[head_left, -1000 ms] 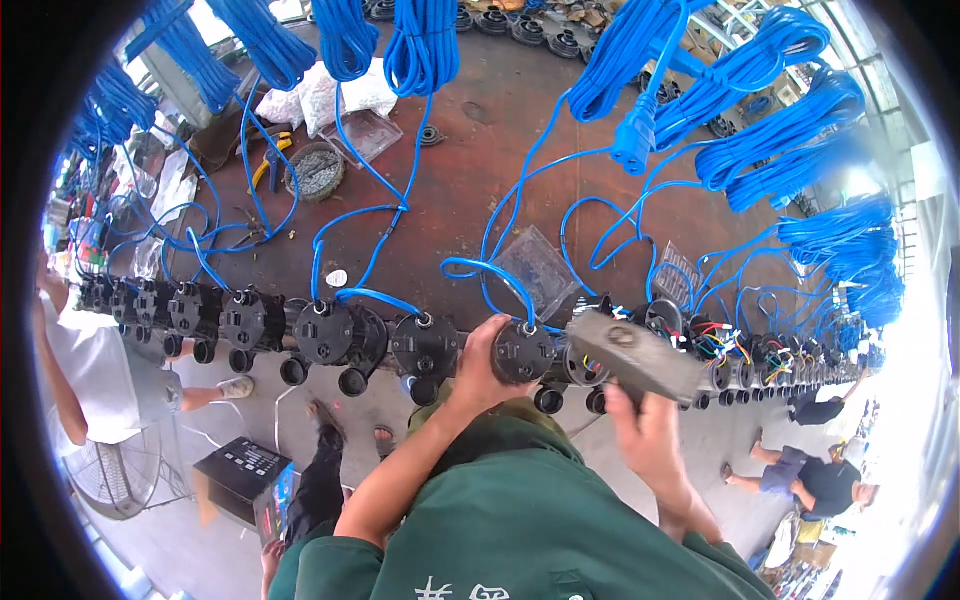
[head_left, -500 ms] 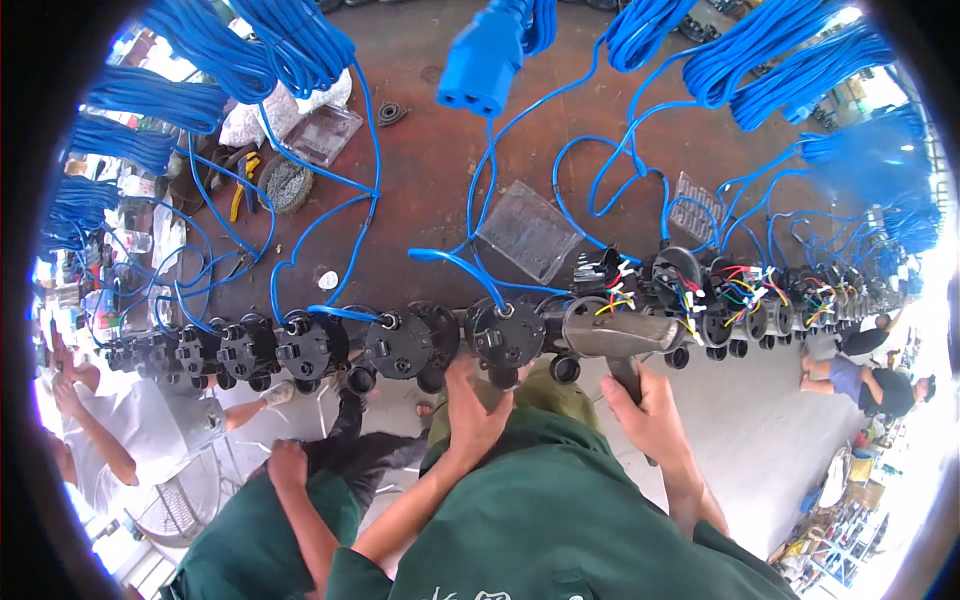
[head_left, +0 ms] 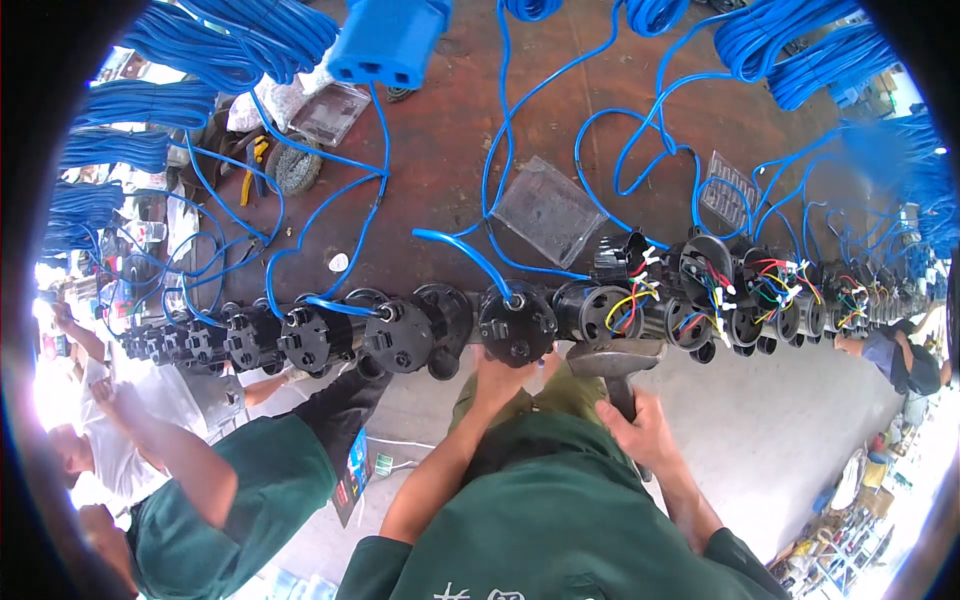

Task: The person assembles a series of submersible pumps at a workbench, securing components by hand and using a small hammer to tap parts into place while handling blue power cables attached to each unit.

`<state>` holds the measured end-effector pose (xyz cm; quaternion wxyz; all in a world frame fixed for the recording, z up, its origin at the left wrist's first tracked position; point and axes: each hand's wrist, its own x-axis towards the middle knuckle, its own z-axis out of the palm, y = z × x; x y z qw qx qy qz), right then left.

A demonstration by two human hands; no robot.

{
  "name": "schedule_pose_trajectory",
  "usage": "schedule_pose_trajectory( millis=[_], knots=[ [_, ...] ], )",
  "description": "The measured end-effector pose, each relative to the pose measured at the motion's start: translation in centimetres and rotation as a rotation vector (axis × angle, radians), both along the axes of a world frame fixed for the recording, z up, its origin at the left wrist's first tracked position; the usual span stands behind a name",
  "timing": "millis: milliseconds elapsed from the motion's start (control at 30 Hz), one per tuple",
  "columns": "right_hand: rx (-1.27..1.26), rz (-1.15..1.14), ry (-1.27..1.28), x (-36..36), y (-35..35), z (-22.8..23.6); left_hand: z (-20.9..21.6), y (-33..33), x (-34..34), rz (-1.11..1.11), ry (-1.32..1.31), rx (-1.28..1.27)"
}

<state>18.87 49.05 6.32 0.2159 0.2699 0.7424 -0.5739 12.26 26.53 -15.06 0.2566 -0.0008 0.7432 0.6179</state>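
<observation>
gripping the hammer (head_left: 617, 358) in the right hand (head_left: 645, 432) — lowered from three o'clock half a second ago to between three and four, off the black casing (head_left: 517, 328) near mid-view. reaching to that casing's lower edge with the left hand (head_left: 500, 378), shifted from seven o'clock to six — cannot tell whether closed.
</observation>
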Motion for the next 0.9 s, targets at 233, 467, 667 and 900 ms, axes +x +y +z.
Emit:
schedule_pose_trajectory(
  millis=[233, 467, 667, 900],
  knots=[
    [-0.201, -0.142, -0.036, -0.6, 1.5, 1.0, 0.4, -0.1, 0.2, -0.011, 0.001, 0.030],
    [0.044, -0.020, 0.022, -0.8, -1.8, -2.4, 3.2, 0.8, -0.6, 0.007, -0.037, -0.008],
    [-0.130, -0.162, 0.012, -0.6, 2.6, 2.7, 1.6, 0.6, 0.4, 0.066, 0.017, -0.084],
    [-0.349, -0.374, 0.054, -1.0, 0.3, 2.6, 6.1, -0.1, -1.9, -0.113, -0.171, -0.033]
  ],
)
